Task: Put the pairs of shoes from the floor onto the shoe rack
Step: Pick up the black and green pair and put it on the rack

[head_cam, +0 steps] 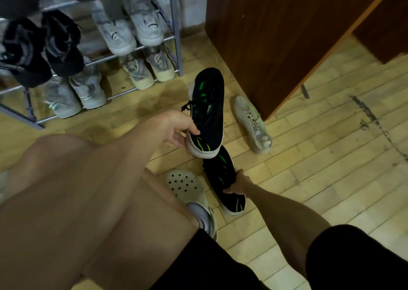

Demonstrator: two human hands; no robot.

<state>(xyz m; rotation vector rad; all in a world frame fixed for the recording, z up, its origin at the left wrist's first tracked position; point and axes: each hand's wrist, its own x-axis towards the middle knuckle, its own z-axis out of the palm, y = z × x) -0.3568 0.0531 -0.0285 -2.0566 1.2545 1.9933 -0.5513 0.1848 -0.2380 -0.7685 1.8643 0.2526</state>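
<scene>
Obs.: Your left hand point(183, 128) pinches the heel end of one black shoe with green stripes point(207, 111), thumb on the upper, fingers under the sole; the shoe is lifted off the floor, toe pointing toward the shoe rack point(174, 25). Your right hand point(237, 182) is closed around the side of the second black shoe point(223, 179), which lies low, at or just above the wooden floor point(309, 157); contact with the floor cannot be told from this view. It sits just beside your white clog point(185, 186).

Rack status: the visible tiers look crowded. Pale sneakers fill the right side of the middle and lower tiers, and dark shoes hang over the left. No clear gap shows here, so find a free slot before you carry across.

Step in hand, as judged: lift the pair and move it to the rack.

Method:
- Firm up the right-hand grip first; it wraps the side only, so the shoe may twist as it rises.
- Mind the loose lace point(187, 106) on the raised shoe; it could snag on a rail.
- Bring both shoes level and side by side, toes forward.
- Set heels over the front rail, soles across both bars.

One pale sneaker point(251, 124) remains on the floor beside the brown cabinet point(276, 36); its partner is not identifiable.
</scene>
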